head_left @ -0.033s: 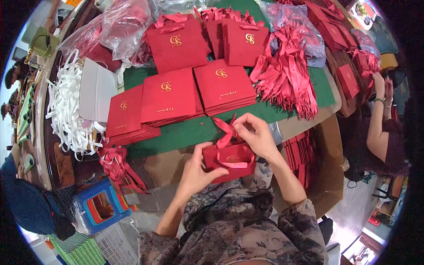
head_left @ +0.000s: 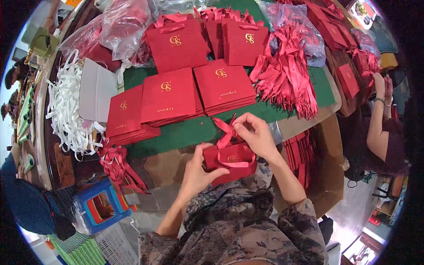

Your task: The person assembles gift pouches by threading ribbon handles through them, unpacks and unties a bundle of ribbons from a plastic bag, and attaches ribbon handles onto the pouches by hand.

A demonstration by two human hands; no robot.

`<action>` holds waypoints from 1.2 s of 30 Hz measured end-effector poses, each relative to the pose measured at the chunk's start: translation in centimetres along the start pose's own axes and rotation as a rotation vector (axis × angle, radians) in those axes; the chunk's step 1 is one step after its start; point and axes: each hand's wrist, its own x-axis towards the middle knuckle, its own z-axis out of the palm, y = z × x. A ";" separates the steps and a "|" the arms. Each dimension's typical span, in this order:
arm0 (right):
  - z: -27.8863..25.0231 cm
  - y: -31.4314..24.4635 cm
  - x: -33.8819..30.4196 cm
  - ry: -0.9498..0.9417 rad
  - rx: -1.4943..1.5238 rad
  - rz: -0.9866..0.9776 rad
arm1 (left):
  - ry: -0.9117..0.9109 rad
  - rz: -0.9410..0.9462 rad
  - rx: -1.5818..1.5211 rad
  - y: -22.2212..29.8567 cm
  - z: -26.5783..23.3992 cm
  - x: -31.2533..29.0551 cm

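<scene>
My left hand (head_left: 197, 171) grips the left side of a small red paper gift bag (head_left: 233, 160) held close to my body, thumb on its front. A ribbon handle loops across the bag's front. My right hand (head_left: 256, 137) pinches a red ribbon (head_left: 225, 136) at the bag's far edge between thumb and fingertips. The ribbon's loose ends stick up and to the left of those fingers. Beyond my hands lie stacks of flat red bags, one in the middle (head_left: 170, 99), another to its right (head_left: 225, 86) and a smaller one at the left (head_left: 124, 112).
Red bags with ribbon handles (head_left: 179, 48) stand at the back. A heap of red ribbons (head_left: 289, 75) lies right, white ribbons (head_left: 70, 106) left. More red bags (head_left: 300, 154) sit in a cardboard box (head_left: 329, 163). Another person's arms (head_left: 377, 123) are at the far right.
</scene>
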 end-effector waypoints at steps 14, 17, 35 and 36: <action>-0.9 -2.1 2.4 0.116 -0.209 -0.166 | -0.169 -0.028 0.158 0.8 0.0 -1.3; -1.4 -0.6 2.2 0.114 -0.242 -0.207 | -0.208 -0.078 0.094 -0.5 -0.6 -1.2; -6.5 1.6 8.3 0.358 -1.128 -0.602 | 0.213 0.613 0.140 11.3 -6.8 21.0; -6.6 2.0 8.2 0.350 -1.087 -0.595 | 0.217 0.613 0.143 11.4 -6.7 22.2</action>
